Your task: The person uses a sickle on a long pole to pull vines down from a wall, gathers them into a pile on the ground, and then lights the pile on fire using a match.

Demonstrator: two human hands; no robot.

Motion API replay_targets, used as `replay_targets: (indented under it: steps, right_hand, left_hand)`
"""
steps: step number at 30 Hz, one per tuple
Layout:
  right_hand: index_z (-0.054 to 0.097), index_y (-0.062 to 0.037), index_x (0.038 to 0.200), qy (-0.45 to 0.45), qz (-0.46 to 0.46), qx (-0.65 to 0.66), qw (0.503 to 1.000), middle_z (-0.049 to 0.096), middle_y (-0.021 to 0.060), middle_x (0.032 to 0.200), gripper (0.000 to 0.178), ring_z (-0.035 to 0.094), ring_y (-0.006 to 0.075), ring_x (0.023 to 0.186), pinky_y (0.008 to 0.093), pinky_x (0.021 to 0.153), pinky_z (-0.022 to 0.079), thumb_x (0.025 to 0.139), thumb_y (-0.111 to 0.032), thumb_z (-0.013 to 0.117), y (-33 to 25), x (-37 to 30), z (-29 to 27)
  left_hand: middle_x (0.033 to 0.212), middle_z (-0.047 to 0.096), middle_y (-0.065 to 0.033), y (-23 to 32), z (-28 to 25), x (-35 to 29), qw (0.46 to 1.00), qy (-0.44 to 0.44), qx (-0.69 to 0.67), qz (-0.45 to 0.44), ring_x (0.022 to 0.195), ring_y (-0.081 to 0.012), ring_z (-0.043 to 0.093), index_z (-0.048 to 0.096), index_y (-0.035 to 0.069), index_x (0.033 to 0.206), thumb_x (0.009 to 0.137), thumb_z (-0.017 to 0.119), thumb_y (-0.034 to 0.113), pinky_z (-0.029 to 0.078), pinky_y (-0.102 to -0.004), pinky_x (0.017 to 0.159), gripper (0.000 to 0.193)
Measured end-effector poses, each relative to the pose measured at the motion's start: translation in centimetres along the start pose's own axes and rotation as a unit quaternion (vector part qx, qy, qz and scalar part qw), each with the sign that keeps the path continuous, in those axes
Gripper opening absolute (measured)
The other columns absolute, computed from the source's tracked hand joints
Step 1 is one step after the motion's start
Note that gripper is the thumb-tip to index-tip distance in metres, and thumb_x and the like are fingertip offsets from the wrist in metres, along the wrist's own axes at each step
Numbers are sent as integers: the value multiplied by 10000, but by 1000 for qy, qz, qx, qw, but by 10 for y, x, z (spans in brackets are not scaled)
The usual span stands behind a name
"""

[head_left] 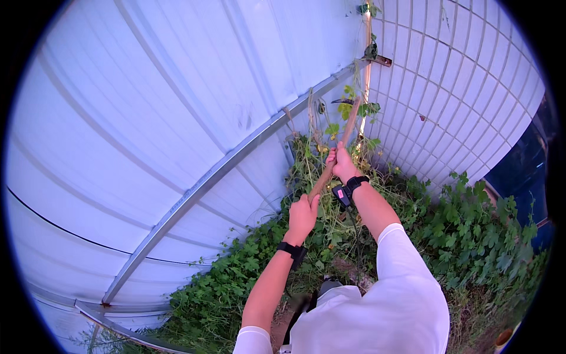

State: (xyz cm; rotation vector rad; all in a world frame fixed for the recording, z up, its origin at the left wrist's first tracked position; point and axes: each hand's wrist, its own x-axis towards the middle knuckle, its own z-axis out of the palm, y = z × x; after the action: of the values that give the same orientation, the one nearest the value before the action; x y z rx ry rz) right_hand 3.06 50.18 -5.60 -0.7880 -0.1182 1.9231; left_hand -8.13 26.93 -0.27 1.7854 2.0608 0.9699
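Both of my hands grip the wooden handle of a long-handled sickle (350, 125), held slanting up and away toward the corner. My left hand (302, 218) is closed round the lower end. Farther up the handle, my right hand (342, 163) is wrapped round it. The dark, narrow blade (343, 101) points left from the far end, among thin vines (333, 130) with green and yellowing leaves. These vines hang in the corner between a metal panel wall and a tiled wall. Whether the blade touches a stem, I cannot tell.
A metal rail (194, 197) runs diagonally across the white panel wall (147, 106) on the left. White tiled wall (448, 88) rises on the right. Leafy plants (477, 230) cover the ground on both sides. A dark blue object (525, 159) stands at the far right.
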Motion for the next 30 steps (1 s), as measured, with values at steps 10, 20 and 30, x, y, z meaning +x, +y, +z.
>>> replay_targets:
  steps: [10, 20, 30]
  right_hand:
    - [358, -130, 764, -1, 72, 62, 996, 278, -52, 583, 436, 258, 78, 435, 206, 397, 278, 959, -496, 493, 49, 10, -2]
    - [353, -120, 787, -15, 84, 59, 995, 281, -42, 594, 414, 275, 86, 446, 217, 398, 287, 973, -467, 483, 101, -51, 8]
    - [373, -130, 795, -16, 48, 20, 999, 276, -52, 602, 388, 276, 64, 463, 196, 384, 261, 953, -439, 547, 137, -116, -4]
  left_hand:
    - [605, 604, -226, -8, -27, -18, 994, -12, 102, -31, 572, -414, 628, 525, -7, 804, 948, 542, 376, 513, -480, 489, 409]
    - [593, 602, -224, -24, -74, -82, 994, 0, 105, -18, 561, -416, 626, 510, 3, 812, 951, 540, 355, 508, -486, 481, 380]
    - [562, 571, -221, -20, -103, -155, 999, -2, 37, -26, 514, -410, 594, 476, -2, 801, 946, 570, 286, 460, -476, 431, 336]
